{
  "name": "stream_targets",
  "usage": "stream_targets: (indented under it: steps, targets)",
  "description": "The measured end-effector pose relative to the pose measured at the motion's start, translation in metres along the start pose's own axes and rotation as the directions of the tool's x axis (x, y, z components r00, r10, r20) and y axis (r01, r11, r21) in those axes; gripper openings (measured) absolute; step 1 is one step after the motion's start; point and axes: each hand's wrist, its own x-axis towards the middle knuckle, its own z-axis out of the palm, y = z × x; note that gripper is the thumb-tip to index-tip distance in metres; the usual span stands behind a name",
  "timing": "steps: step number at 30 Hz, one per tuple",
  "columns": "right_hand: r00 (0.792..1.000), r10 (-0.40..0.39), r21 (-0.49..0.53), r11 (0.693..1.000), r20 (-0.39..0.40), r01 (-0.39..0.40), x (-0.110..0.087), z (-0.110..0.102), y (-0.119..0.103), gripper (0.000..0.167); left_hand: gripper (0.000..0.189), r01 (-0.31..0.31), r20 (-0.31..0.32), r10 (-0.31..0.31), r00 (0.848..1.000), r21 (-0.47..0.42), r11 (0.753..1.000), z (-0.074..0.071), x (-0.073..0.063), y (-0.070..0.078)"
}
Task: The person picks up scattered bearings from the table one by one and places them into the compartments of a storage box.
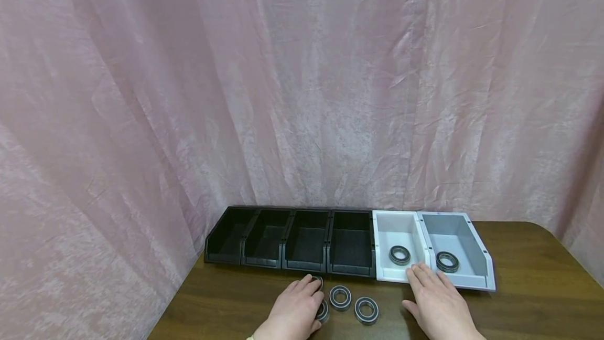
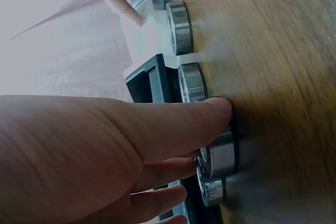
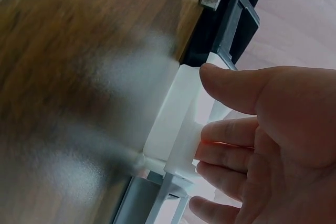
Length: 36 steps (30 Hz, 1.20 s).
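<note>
My left hand (image 1: 294, 308) is over the table with its fingers spread loosely around two ball bearings. The nearer bearing (image 1: 323, 310) is between thumb and index finger, partly covered; whether they press on it is not clear. Fingertips partly hide the farther bearing (image 1: 318, 280). Two more bearings, one (image 1: 340, 298) close by and one (image 1: 366, 310) to its right, lie flat. My right hand (image 1: 436, 300), fingers extended and holding nothing, is at the front of the white bin (image 1: 391, 275) and grey bin (image 1: 476, 281). Each bin contains a bearing: one (image 1: 399, 255) left, one (image 1: 447, 262) right.
Several black bins (image 1: 304, 266) stand in a row left of the white bin, along the back of the wooden table (image 1: 226, 298). A pink curtain (image 1: 330, 93) hangs behind the table and at the sides.
</note>
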Motion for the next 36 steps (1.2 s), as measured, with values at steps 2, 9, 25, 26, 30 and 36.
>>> stream_targets:
  steps: [2, 9, 25, 26, 30, 36]
  targets:
    - [1.0, 0.001, -0.003, 1.0, 0.001, -0.001, -0.0002, 0.0004, 0.0, 0.068, 0.049, 0.002, 0.012, -0.001, 1.0, -0.007, 1.0, -0.0008, 0.0003, -0.0002]
    - [1.0, -0.007, -0.01, 1.0, -0.027, 0.007, -0.0017, 0.0009, -0.0015, 0.068, 0.05, 0.004, 0.03, -0.004, 1.0, -0.025, 1.0, -0.0021, 0.0003, -0.0017]
    - [0.997, -0.033, -0.013, 0.999, -0.064, 0.032, -0.0044, 0.0017, -0.0009, 0.068, 0.048, -0.006, -0.014, 0.006, 1.0, -0.023, 1.0, -0.0018, -0.0015, -0.0037]
    - [0.998, -0.031, -0.012, 0.999, -0.062, 0.031, -0.0042, 0.0019, -0.0008, 0.068, 0.048, -0.009, -0.017, 0.009, 1.0, -0.02, 1.0, -0.0018, -0.0014, -0.0038]
    - [0.999, -0.024, -0.009, 1.0, -0.049, 0.023, -0.0032, 0.0021, -0.001, 0.069, 0.047, -0.017, -0.022, 0.017, 1.0, -0.011, 1.0, -0.0024, -0.0011, -0.0041]
    - [0.998, -0.024, -0.006, 1.0, -0.053, 0.023, -0.0034, 0.0034, -0.0004, 0.069, 0.048, -0.02, -0.02, 0.02, 1.0, 0.005, 1.0, -0.0022, -0.0006, -0.0046]
